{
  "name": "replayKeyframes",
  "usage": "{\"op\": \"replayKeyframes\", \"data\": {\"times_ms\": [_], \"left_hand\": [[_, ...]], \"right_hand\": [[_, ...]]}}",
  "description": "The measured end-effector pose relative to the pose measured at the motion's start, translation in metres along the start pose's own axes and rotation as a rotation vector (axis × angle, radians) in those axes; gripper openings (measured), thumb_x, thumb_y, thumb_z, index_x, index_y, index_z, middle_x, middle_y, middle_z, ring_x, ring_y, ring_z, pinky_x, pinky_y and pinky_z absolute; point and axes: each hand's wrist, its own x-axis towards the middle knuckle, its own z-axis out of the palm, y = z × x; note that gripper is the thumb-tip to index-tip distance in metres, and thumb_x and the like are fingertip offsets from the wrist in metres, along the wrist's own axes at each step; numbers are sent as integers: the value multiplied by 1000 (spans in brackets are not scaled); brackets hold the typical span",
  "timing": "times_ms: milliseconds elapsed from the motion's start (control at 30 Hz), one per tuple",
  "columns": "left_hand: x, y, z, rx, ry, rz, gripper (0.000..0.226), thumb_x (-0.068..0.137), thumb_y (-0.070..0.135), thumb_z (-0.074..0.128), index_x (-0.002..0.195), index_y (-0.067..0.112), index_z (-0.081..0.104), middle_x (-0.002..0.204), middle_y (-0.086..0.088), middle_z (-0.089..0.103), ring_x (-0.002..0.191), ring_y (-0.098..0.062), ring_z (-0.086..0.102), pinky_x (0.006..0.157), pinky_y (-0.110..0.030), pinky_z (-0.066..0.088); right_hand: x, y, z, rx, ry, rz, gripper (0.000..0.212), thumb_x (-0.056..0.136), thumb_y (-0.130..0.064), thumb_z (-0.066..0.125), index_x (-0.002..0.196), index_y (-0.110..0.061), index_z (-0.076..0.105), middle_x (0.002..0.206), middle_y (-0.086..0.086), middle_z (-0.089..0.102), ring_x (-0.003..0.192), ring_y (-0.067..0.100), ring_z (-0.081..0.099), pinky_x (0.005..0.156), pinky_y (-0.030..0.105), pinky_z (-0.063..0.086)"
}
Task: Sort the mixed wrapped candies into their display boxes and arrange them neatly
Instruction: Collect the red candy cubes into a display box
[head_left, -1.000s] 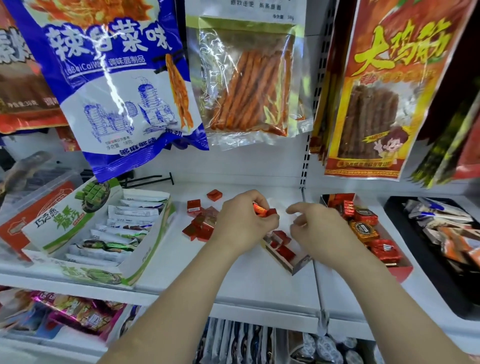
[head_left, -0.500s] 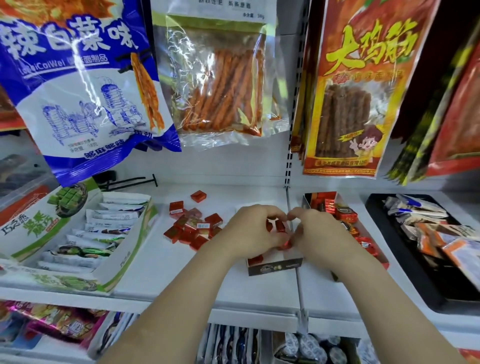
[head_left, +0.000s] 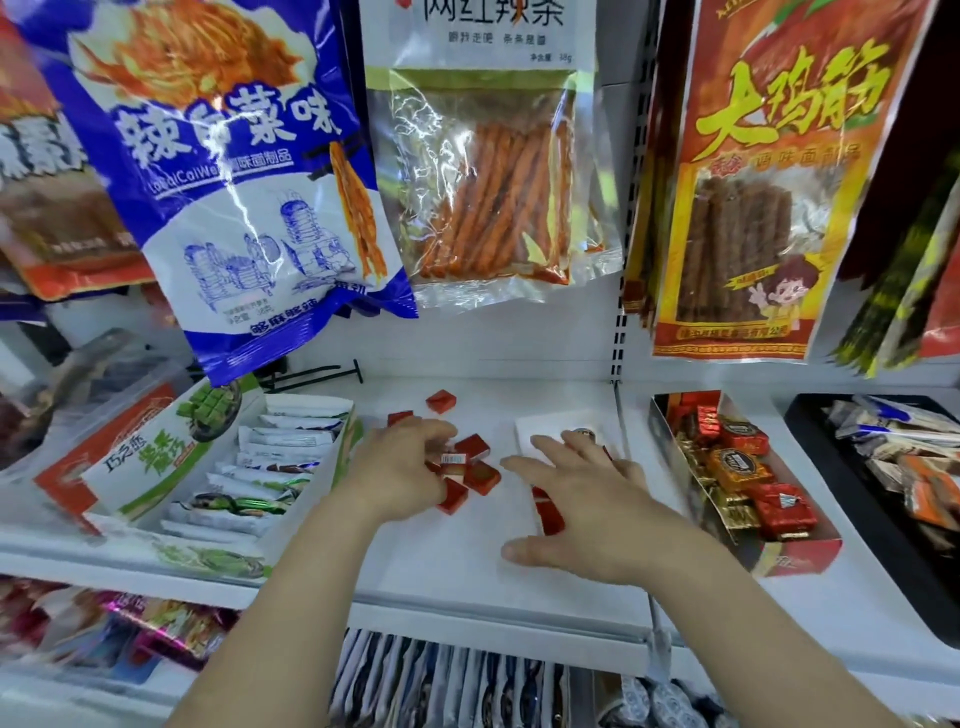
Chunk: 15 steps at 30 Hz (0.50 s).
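I'm getting bright, even light with glare streaking the clear snack bag (head_left: 488, 171) and the blue bag (head_left: 234, 171). Edges bow from the wide lens, and the lower-left packets (head_left: 78, 623) smear with motion blur.

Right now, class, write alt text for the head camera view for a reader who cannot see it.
On a white shelf, a person's left hand reaches into a pile of red candies while the right hand spreads open over other candies. A green box of bars sits left, a red box of mixed candies right.
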Motion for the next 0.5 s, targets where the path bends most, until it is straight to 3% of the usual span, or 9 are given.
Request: {"op": "replayKeyframes", "data": {"times_ms": [100, 167, 300, 400, 500], "left_hand": [[-4, -7, 3, 139, -212, 14, 80, 80, 26, 67, 148, 37, 26, 157, 9, 18, 142, -25, 22, 115, -33, 20], [-4, -9, 5, 130, -229, 30, 82, 81, 29, 67, 149, 38, 22, 160, 9, 8, 146, -25, 12, 116, -34, 14], [-6, -11, 3, 157, -158, 110, 63, 79, 37, 70, 136, 40, 42, 157, 8, 20, 144, -16, 17, 116, -35, 7], [-9, -14, 0, 166, -204, 60, 62, 74, 47, 74, 129, 45, 46, 152, 6, 25, 141, -26, 22, 115, -39, 16], [-11, -18, -2, 174, -212, 30, 63, 70, 50, 77, 126, 43, 49, 142, 4, 32, 133, -24, 34, 111, -36, 30]], "right_hand": [[5, -1, 6, -59, -73, 35, 91, 74, -72, 56, 147, -49, 7, 161, -7, -3, 146, 21, -14, 116, 52, 0], [7, -1, 7, -93, -88, 71, 89, 76, -68, 57, 148, -46, 8, 161, -6, 0, 147, 22, -10, 115, 52, 5], [8, -3, 7, -118, -95, 101, 82, 83, -56, 57, 150, -39, 11, 158, -2, 15, 146, 27, 7, 116, 47, 13], [8, -7, 6, -150, -83, 107, 73, 85, -49, 57, 147, -32, 23, 145, 4, 36, 135, 29, 28, 108, 41, 32], [10, -13, 4, -180, -61, 125, 58, 86, -50, 56, 138, -30, 38, 127, 4, 48, 122, 26, 40, 96, 39, 42]]}}
